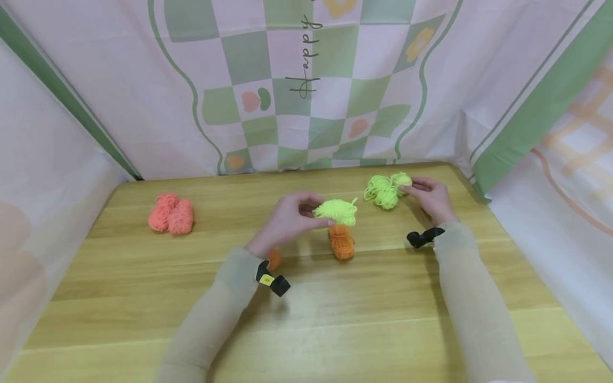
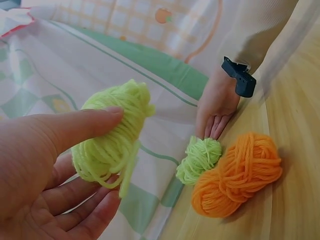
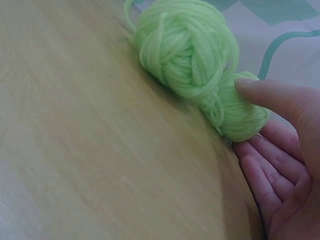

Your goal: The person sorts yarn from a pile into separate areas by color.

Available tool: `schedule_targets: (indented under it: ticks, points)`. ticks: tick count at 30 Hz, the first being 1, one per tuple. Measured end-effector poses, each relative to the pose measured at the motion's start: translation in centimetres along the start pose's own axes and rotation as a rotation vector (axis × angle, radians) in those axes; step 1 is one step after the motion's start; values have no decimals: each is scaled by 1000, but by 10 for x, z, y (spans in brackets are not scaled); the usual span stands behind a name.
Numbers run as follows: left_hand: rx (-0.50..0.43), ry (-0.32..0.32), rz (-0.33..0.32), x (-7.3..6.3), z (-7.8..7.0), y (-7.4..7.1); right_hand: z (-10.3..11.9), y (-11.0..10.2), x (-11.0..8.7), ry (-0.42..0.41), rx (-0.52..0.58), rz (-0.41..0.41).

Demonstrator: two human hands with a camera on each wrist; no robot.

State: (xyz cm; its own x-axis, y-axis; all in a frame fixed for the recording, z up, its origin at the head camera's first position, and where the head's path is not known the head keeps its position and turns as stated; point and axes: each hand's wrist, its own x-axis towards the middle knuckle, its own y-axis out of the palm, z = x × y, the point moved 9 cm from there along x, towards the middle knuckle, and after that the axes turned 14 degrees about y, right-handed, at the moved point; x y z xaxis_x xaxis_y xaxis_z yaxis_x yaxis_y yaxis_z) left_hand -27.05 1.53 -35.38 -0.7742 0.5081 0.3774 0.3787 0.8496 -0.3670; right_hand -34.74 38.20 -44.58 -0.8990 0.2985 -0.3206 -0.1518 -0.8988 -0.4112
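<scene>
My left hand (image 1: 289, 221) holds a yellow-green ball of yarn (image 2: 112, 132) between thumb and fingers, raised off the table, with a short loose end hanging from it. Just below it in the head view lies an orange ball of yarn (image 1: 342, 244). At the back right my right hand (image 1: 432, 201) grips a second yellow-green yarn ball (image 3: 240, 112), thumb on top and fingers behind. Touching that ball on its left is another yellow-green ball (image 3: 185, 47), resting on the table. A second orange piece (image 1: 274, 259) is mostly hidden behind my left wrist.
Pink-coral balls of yarn (image 1: 171, 215) sit clustered at the left on the wooden table (image 1: 335, 330). A patterned cloth (image 1: 297, 85) hangs behind the back edge and along both sides. Each wrist wears a black camera strap.
</scene>
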Motion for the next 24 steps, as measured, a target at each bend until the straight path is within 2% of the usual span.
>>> schedule_targets:
  ticks: [6,24]
  points:
    - [-18,12,-3,2,1,2,0,0,-2,17,0,12]
    - [-18,-10,-27,7,5,2,0,1,0,19,4,7]
